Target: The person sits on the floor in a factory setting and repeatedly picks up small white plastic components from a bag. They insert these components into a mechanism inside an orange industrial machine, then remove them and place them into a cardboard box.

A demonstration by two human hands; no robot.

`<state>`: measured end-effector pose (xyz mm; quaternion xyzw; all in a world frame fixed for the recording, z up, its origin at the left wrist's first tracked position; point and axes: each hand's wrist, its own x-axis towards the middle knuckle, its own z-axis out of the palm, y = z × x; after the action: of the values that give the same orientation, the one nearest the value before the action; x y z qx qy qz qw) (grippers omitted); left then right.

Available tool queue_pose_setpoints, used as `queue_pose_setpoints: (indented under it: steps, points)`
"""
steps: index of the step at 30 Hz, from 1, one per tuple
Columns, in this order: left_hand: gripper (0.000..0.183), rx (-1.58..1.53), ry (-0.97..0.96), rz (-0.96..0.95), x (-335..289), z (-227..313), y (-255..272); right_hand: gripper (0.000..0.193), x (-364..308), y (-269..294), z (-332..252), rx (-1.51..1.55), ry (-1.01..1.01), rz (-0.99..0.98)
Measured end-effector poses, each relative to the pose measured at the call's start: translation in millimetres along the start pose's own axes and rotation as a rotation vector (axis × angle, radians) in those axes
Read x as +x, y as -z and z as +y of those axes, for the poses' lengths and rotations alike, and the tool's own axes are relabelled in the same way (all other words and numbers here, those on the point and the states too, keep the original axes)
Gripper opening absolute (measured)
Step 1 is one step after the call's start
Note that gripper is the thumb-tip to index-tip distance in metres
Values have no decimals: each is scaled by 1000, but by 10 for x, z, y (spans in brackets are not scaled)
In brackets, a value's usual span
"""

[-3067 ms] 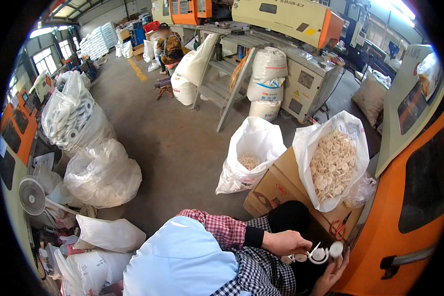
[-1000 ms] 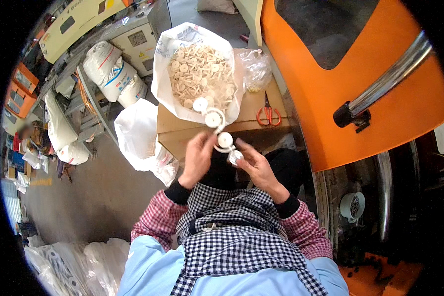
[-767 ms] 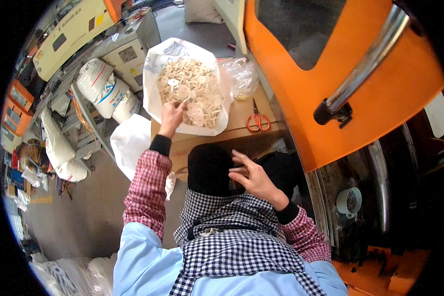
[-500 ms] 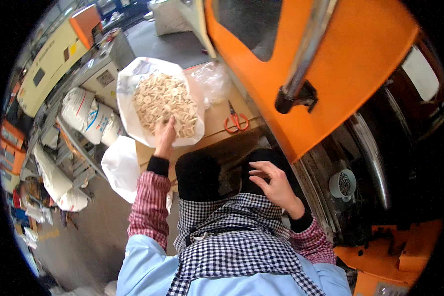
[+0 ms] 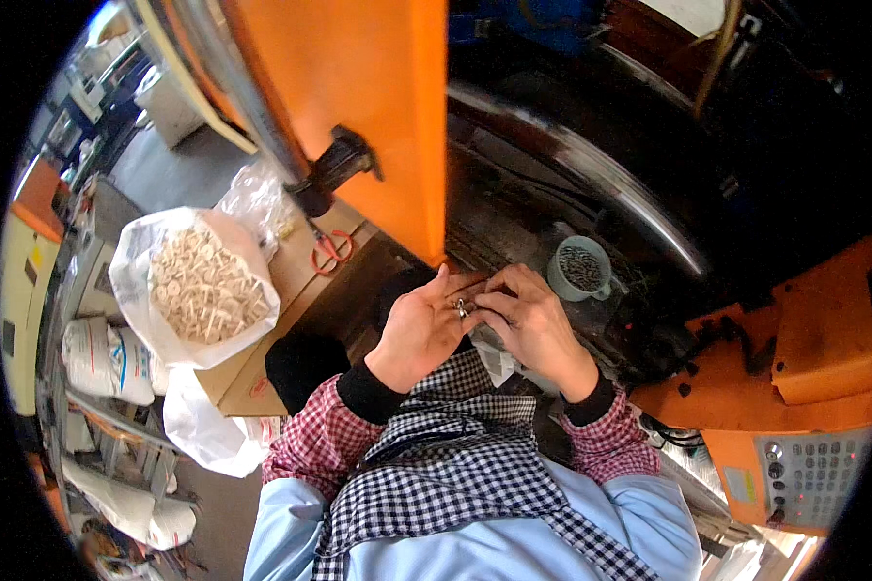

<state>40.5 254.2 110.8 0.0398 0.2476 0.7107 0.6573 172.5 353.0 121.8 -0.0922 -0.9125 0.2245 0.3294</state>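
Note:
My left hand (image 5: 419, 327) is turned palm up in front of my lap, with small shiny metal pieces (image 5: 462, 309) lying on its fingers. My right hand (image 5: 535, 327) meets it from the right; its thumb and fingertips pinch together at those pieces. What exactly sits in the pinch is too small to make out. Just beyond the right hand stands a pale green cup (image 5: 579, 267) holding many small dark metal parts. To the left, a white sack (image 5: 141, 254) stands open, filled with beige plastic parts (image 5: 203, 290), several of them round discs with stems.
Red-handled scissors (image 5: 331, 252) and a clear plastic bag (image 5: 259, 205) lie on cardboard (image 5: 305, 308) beside the sack. An orange machine door (image 5: 388, 87) with a black handle rises ahead. A control panel (image 5: 809, 474) is at lower right; full white sacks (image 5: 107, 360) rest at left.
My left hand has left the beige parts in the sack and come to my right hand before my lap. The view has swung right, bringing the control panel into sight.

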Motion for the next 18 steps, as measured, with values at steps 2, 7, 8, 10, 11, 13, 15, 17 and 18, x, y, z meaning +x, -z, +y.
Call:
queue_pose_setpoints:
  steps: [2, 7, 8, 10, 11, 13, 15, 17, 18]
  points:
    - [43, 46, 28, -17, 98, -31, -37, 16, -54, 86, 77, -58, -39, -36]
    - [35, 125, 36, 29, 294, -122, -119, 14, -126, 195, 293, -55, -88, -31]
    - [33, 155, 13, 28, 311, -133, -136, 15, -107, 225, 309, -67, -107, -35]
    - [28, 147, -8, -78, 406, -149, -94, 16, -85, 273, 312, -90, -148, -43]
    - [28, 168, -14, -94, 443, -141, -111, 13, -67, 276, 296, -81, -163, 19]
    - [30, 306, -60, -148, 533, -133, -111, 11, 24, 295, 351, -34, -188, 162]
    - [32, 209, -36, -177, 588, -132, -140, 10, 231, 411, 405, 36, -214, 335]
    - [31, 257, -41, -167, 618, -112, -238, 8, 586, 525, 604, 132, -353, 503]
    - [30, 284, -47, -164, 646, -105, -244, 9, 807, 543, 815, 202, -337, 657]
